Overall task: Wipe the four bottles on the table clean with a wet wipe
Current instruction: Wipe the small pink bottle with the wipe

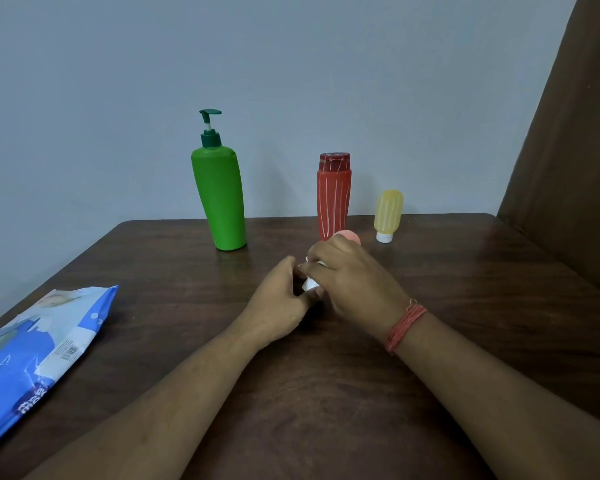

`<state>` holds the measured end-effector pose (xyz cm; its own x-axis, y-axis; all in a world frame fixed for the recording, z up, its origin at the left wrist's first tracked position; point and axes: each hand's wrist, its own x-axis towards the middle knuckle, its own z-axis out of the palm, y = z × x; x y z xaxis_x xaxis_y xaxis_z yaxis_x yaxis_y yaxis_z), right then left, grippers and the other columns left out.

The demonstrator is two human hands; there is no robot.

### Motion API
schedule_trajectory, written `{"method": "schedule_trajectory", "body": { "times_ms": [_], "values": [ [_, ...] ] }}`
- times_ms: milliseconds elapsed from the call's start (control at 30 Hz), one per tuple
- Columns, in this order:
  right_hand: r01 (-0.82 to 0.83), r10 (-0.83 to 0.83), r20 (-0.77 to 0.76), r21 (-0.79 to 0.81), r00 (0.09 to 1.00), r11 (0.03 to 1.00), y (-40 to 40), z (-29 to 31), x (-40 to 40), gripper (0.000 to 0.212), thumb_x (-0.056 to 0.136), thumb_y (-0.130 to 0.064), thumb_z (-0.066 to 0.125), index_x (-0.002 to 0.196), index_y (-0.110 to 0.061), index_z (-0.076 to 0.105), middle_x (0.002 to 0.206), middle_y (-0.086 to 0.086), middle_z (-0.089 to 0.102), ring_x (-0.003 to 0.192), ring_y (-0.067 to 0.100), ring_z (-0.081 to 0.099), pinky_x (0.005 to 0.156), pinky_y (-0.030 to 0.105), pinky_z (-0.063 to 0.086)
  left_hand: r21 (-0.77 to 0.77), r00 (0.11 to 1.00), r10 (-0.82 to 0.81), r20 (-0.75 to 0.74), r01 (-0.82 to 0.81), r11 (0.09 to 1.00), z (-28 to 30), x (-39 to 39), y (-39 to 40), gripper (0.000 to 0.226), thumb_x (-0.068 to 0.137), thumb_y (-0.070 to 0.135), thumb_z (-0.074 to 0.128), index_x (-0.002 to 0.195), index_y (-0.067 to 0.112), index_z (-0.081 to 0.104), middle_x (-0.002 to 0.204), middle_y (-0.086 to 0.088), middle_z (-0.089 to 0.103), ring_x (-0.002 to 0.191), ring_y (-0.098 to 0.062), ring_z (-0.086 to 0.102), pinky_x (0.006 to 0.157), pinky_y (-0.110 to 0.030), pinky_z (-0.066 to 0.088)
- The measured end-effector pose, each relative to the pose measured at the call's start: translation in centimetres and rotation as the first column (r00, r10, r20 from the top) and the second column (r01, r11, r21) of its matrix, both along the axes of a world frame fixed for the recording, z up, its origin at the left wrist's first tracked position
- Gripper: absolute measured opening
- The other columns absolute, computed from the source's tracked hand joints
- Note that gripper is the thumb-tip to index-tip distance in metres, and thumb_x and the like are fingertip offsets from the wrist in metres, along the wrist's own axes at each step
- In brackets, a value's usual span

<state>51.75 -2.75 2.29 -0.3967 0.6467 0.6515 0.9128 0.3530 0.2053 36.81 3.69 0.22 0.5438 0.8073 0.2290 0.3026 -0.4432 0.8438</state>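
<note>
Right hand (352,278) curls over a small pink bottle (349,236), most of it hidden. Left hand (281,296) pinches a white wipe (309,284) against it, apparently steadying while wiping. Green bottle (219,199), red bottle (333,197) and yellow bottle (388,214) stand behind, apart. Wipe pack (32,358) lies left.

My dark wooden table (326,393) carries a green pump bottle (219,199) at eleven o'clock, a red striped bottle (333,195) at twelve and a small yellow bottle (388,213), cap down, at one. A blue pack of wipes (32,355) lies at nine o'clock, at the table's left edge.
</note>
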Motion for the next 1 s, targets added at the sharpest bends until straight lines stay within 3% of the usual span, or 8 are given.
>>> {"method": "schedule_trajectory", "body": {
  "times_ms": [200,367,500,600,700,833,933,1000],
  "values": [
    [0.109,-0.109,-0.006,0.016,0.994,0.994,-0.3,0.6,0.6,0.028,0.073,-0.009,0.063,0.098,-0.011,0.075,0.097,0.008,0.062,0.087,0.029,0.058,0.070,0.041,0.051,0.001,0.999,0.039,-0.021,-0.039,0.999,-0.2,0.1,0.1,0.022,0.088,0.026,0.075,0.094,0.020,0.056,0.096,-0.005,0.071,0.091,-0.023,0.068,0.083,-0.048,0.055],
    [0.313,-0.300,-0.326,-0.014,0.896,0.950,-0.1,0.8,2.6,0.038,0.077,0.007,0.073,0.112,-0.007,0.072,0.101,0.010,0.055,0.092,0.028,0.056,0.073,0.044,0.057,-0.040,0.999,0.053,0.002,-0.053,0.998,-0.4,0.1,0.2,0.019,0.089,0.026,0.075,0.092,0.026,0.056,0.101,0.003,0.071,0.097,-0.015,0.067,0.090,-0.044,0.055],
    [0.286,-0.220,-0.556,0.032,0.801,0.958,0.0,0.6,2.8,0.029,0.090,0.005,0.063,0.117,-0.004,0.071,0.111,0.009,0.060,0.101,0.026,0.062,0.087,0.043,0.057,-0.162,0.993,0.046,0.104,-0.029,0.986,-0.3,0.1,0.2,0.016,0.090,0.019,0.074,0.095,0.020,0.059,0.104,0.000,0.073,0.098,-0.013,0.070,0.090,-0.036,0.055],
    [0.262,-0.169,-0.665,0.042,0.727,0.964,-0.2,0.2,2.2,0.024,0.093,0.002,0.063,0.113,-0.005,0.072,0.112,0.007,0.065,0.104,0.021,0.062,0.090,0.035,0.055,-0.229,0.977,0.047,0.208,0.003,0.973,-0.3,0.0,0.2,0.013,0.092,0.014,0.072,0.096,0.015,0.059,0.099,0.000,0.076,0.093,-0.009,0.071,0.084,-0.028,0.052],
    [0.159,-0.092,-0.643,0.046,0.760,0.986,-0.5,-0.7,0.6,0.019,0.089,0.002,0.067,0.104,-0.007,0.074,0.104,0.006,0.067,0.100,0.017,0.063,0.089,0.023,0.049,-0.264,0.954,0.054,0.296,0.028,0.964,-0.1,-0.1,-0.1,0.011,0.094,0.012,0.068,0.096,0.011,0.057,0.084,0.008,0.077,0.085,-0.001,0.070,0.081,-0.024,0.051],
    [0.162,-0.083,-0.655,0.061,0.751,0.985,-0.2,-0.5,0.4,0.020,0.087,0.004,0.068,0.101,-0.008,0.075,0.102,0.003,0.068,0.096,0.008,0.060,0.085,0.009,0.043,-0.247,0.956,0.060,0.288,0.013,0.969,0.1,0.0,-0.4,0.015,0.094,0.017,0.070,0.097,0.010,0.057,0.083,0.008,0.075,0.083,-0.002,0.068,0.082,-0.027,0.051],
    [0.230,-0.101,-0.709,0.088,0.698,0.969,-0.3,0.1,1.4,0.020,0.089,0.002,0.067,0.104,-0.009,0.075,0.104,0.003,0.068,0.096,0.014,0.063,0.085,0.026,0.054,-0.235,0.971,0.015,0.239,0.043,0.971,0.0,0.6,-1.1,0.016,0.093,0.018,0.070,0.095,0.011,0.056,0.078,0.013,0.074,0.076,0.003,0.068,0.077,-0.023,0.050],
    [0.201,-0.088,-0.649,0.101,0.756,0.974,-0.4,-0.2,1.5,0.023,0.088,0.005,0.067,0.105,-0.007,0.075,0.104,0.006,0.067,0.097,0.020,0.064,0.085,0.035,0.056,-0.246,0.968,0.030,0.250,0.034,0.969,0.0,0.7,-1.2,0.018,0.092,0.020,0.072,0.094,0.013,0.056,0.084,0.007,0.075,0.083,-0.004,0.070,0.082,-0.030,0.054]
  ]
}}
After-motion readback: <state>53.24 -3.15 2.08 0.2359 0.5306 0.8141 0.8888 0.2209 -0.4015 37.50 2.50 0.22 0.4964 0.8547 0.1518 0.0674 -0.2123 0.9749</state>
